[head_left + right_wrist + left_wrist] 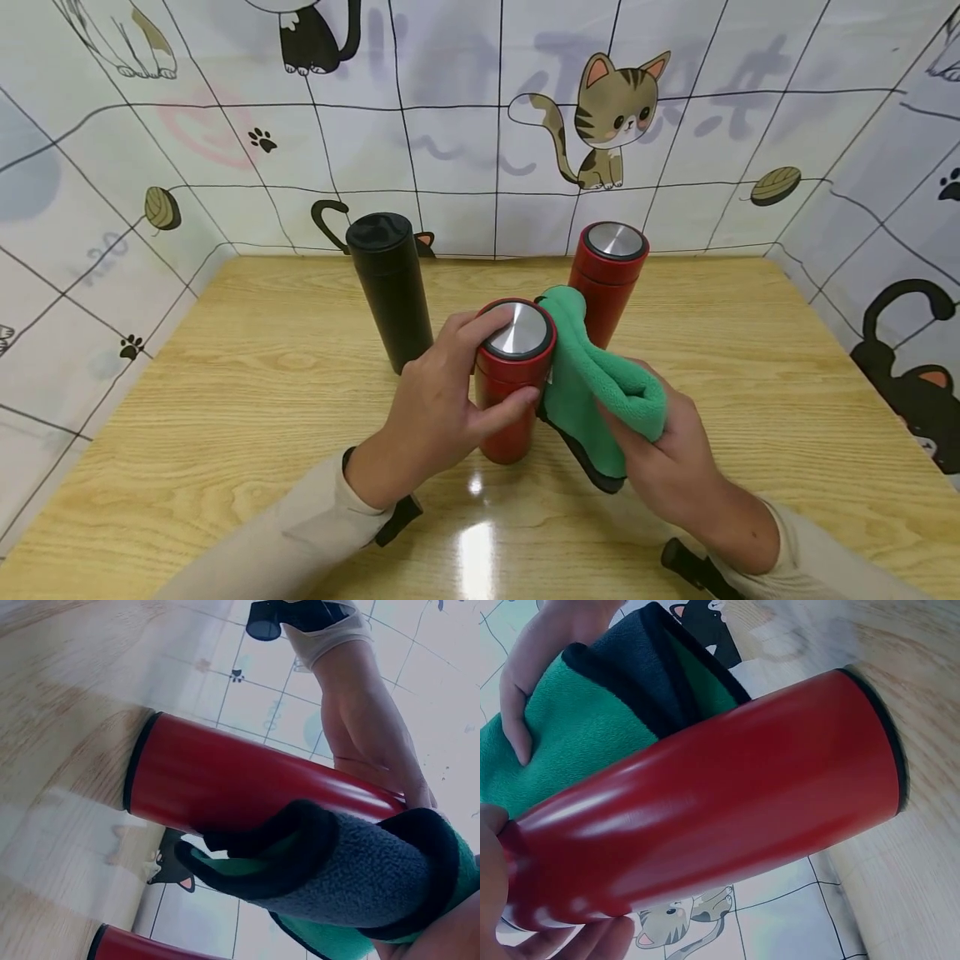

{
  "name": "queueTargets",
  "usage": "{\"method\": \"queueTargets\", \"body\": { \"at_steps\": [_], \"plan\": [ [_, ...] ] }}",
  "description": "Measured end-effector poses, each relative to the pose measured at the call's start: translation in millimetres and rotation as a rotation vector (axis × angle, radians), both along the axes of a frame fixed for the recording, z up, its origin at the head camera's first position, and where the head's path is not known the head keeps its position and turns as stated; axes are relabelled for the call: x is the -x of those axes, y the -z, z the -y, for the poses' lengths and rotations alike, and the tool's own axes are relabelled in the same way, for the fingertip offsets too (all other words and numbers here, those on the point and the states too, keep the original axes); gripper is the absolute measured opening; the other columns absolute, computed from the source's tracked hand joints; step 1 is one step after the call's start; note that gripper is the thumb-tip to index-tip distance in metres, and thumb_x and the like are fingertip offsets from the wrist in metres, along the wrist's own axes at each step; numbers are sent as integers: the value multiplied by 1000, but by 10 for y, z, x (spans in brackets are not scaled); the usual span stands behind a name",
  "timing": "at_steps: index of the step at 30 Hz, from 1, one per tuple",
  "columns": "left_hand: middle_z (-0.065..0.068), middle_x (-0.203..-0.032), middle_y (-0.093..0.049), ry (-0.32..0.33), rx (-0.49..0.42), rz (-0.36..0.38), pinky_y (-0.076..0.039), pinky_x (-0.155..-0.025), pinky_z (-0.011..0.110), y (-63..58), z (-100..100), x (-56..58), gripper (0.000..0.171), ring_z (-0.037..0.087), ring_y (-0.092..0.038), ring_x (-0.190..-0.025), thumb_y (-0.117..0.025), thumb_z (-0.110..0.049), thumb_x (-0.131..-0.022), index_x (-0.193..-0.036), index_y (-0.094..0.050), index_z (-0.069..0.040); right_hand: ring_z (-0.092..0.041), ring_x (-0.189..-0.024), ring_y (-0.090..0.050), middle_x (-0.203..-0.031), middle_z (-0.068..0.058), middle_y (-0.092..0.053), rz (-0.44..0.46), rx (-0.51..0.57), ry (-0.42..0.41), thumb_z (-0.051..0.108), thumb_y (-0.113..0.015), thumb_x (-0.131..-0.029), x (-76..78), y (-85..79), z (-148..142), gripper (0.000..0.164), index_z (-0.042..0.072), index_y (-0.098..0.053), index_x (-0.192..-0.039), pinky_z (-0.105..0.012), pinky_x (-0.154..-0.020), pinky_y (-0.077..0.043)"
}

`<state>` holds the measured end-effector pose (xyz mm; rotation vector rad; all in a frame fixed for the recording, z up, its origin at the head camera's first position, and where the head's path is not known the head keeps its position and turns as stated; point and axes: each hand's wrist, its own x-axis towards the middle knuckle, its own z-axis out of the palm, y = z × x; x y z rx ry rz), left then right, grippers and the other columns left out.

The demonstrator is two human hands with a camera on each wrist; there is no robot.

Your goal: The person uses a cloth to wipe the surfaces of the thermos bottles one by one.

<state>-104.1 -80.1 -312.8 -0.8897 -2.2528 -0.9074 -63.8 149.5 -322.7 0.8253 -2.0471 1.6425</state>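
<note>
Three flasks stand on the wood-grain bench: two red ones and one black. The left hand grips the near red flask around its upper part, its fingers curled about the body, one fingertip on the silver lid and the thumb across the front. That flask stands at the middle of the bench, its dark-rimmed base down on the wood. The right hand holds a folded green cloth, its fingers closed on the bunched fabric, with the cloth against the flask's right side. The left wrist and right wrist views show the cloth's black edging and dark grey-blue reverse face. Behind the cloth and to the right is the far red flask, also silver-lidded, partly hidden lower down. The black flask is behind the left hand, to the left. Around the bench's back and sides hangs a white sheet with grid lines, cartoon cats and paw prints.
</note>
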Motion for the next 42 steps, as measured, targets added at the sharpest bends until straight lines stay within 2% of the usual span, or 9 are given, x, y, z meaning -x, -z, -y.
{"method": "queueTargets", "body": {
  "at_steps": [5,11,21,27,30,35,37,42],
  "plan": [
    [10,-124,-58,-15,15,-18,-61,-71,31,7,18,-14,71,19,-66,-98,-73,-34,-85,-145,-39,-16,-5,-119,-61,-132,3,-64,42,-64,15,-19,-52,-90,3,-18,6,51,-2,-55,-138,-15,-96,-50],
    [9,-127,-59,-25,34,-34,-60,-67,31,0,39,-28,70,17,-67,-92,-60,-27,-82,-148,-40,-17,-5,-121,-61,-132,5,-64,1,-66,53,-23,-52,-86,-13,-20,-6,53,-5,-56,-135,-15,-99,-49],
    [12,-121,-59,-41,41,-47,-61,-67,33,-25,43,-52,67,21,-68,-92,-67,-30,-83,-145,-44,-18,-6,-121,-60,-132,3,-64,14,-86,46,-19,-51,-90,0,-25,-2,50,-2,-55,-137,-14,-98,-49],
    [13,-121,-58,-34,38,-52,-61,-67,32,-29,35,-55,68,22,-68,-92,-70,-32,-83,-144,-44,-18,-3,-120,-60,-129,10,-64,3,-76,94,-24,-52,-85,-30,-33,-17,49,-10,-56,-131,-14,-99,-48],
    [13,-120,-57,-36,30,-65,-59,-63,31,-17,27,-44,66,22,-67,-91,-69,-33,-84,-144,-44,-18,-3,-121,-59,-130,11,-63,20,-78,81,-25,-50,-85,-31,-46,-22,49,-11,-55,-132,-15,-100,-48],
    [12,-120,-57,-42,8,-82,-56,-58,29,6,15,-23,63,19,-65,-89,-69,-37,-86,-141,-45,-16,-5,-122,-60,-132,4,-63,25,-87,50,-19,-51,-90,-5,-38,-10,50,-3,-55,-137,-14,-99,-48],
    [11,-120,-57,-43,5,-75,-55,-58,27,7,15,-23,64,17,-63,-88,-69,-38,-86,-140,-45,-15,-5,-120,-60,-131,5,-64,18,-86,63,-19,-52,-89,-6,-29,-11,50,-2,-56,-136,-14,-98,-49],
    [12,-121,-56,-39,9,-54,-57,-62,26,5,17,-29,68,17,-63,-89,-73,-37,-84,-141,-43,-15,-6,-120,-62,-129,4,-66,-63,22,24,-20,-52,-89,-11,-5,-32,45,-8,-58,-131,-16,-99,-49]
  ]
}}
